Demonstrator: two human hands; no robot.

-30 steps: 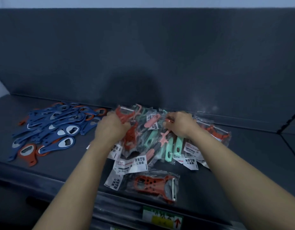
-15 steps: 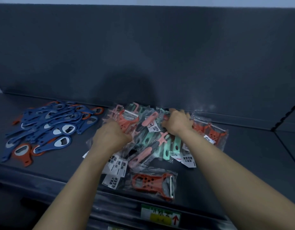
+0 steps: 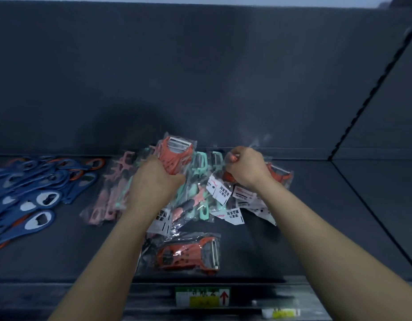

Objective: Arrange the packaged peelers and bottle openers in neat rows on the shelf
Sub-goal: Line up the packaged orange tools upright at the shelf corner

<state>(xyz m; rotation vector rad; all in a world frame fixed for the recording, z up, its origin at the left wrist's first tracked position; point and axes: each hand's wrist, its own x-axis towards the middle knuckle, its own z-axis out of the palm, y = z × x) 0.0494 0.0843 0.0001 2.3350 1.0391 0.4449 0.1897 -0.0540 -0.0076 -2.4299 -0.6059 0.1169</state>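
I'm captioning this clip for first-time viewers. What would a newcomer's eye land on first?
The jumbled pile of packaged peelers in the middle of the shelf, where the left hand grips an orange peeler pack at the top and the right hand pinches a second pack on the right. Then the heap of blue bottle openers at the far left, and a lone orange peeler pack near the front edge.

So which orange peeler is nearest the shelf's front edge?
The bagged orange peeler lying crosswise, blade to the right, alone in front of the heap.
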